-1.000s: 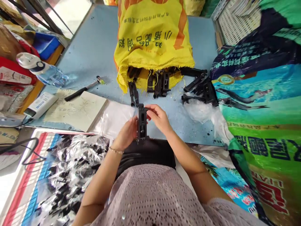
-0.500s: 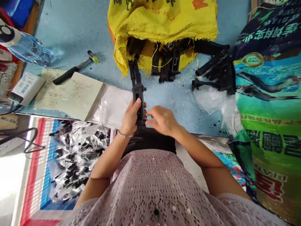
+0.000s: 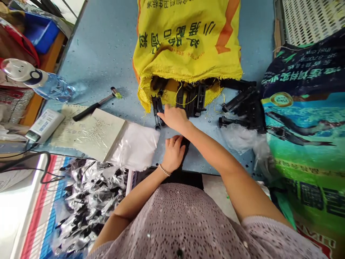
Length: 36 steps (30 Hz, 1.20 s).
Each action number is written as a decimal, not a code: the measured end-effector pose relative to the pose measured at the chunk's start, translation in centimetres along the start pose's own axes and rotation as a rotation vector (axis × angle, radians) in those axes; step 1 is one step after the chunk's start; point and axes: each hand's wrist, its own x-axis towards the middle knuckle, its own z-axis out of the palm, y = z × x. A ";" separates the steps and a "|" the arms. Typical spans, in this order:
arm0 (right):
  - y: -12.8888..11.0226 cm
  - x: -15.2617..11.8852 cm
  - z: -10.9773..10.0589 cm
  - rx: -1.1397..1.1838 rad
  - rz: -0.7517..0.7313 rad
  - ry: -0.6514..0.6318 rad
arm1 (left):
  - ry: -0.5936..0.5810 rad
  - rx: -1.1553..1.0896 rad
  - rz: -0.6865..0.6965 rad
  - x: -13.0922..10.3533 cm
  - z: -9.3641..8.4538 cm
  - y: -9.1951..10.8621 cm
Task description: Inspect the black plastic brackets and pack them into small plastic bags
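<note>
A yellow woven sack (image 3: 188,43) lies on the blue table with its frayed mouth toward me, and several long black plastic parts (image 3: 199,99) stick out of it. My right hand (image 3: 175,118) reaches to the sack's mouth, its fingers curled over a slim black part (image 3: 157,113) at the left of the opening. Close to the table's front edge, my left hand (image 3: 174,154) is closed on another black part (image 3: 186,153), mostly covered by the hand and my right forearm. More black parts (image 3: 242,100) lie heaped right of the sack.
On the left are a hammer (image 3: 94,106), a notepad (image 3: 102,135), clear plastic bags (image 3: 134,144), a white box (image 3: 45,126) and a water bottle (image 3: 54,84). Bagged black parts (image 3: 91,201) fill a crate below. A large printed sack (image 3: 304,126) stands at right.
My right hand has moved forward to the parts at the sack's mouth. The left hand has lowered the black part to the table's front edge. The view has shifted.
</note>
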 end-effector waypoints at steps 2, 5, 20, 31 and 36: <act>-0.8 2.4 0.9 -0.005 0.014 -0.072 | -0.014 0.091 0.064 -0.1 -0.4 0.0; -0.6 1.7 1.1 0.125 0.001 -0.104 | 0.130 0.024 0.038 0.1 -3.3 0.5; 3.9 -6.1 0.4 0.142 -0.366 0.186 | -0.047 -0.303 -0.187 1.7 -6.2 4.2; 2.9 -13.7 2.4 0.179 -0.567 -0.022 | 0.041 -0.238 -0.246 3.6 -6.5 3.0; 6.1 -8.2 0.2 0.140 0.015 0.233 | 0.044 0.109 -0.213 1.3 -4.9 0.9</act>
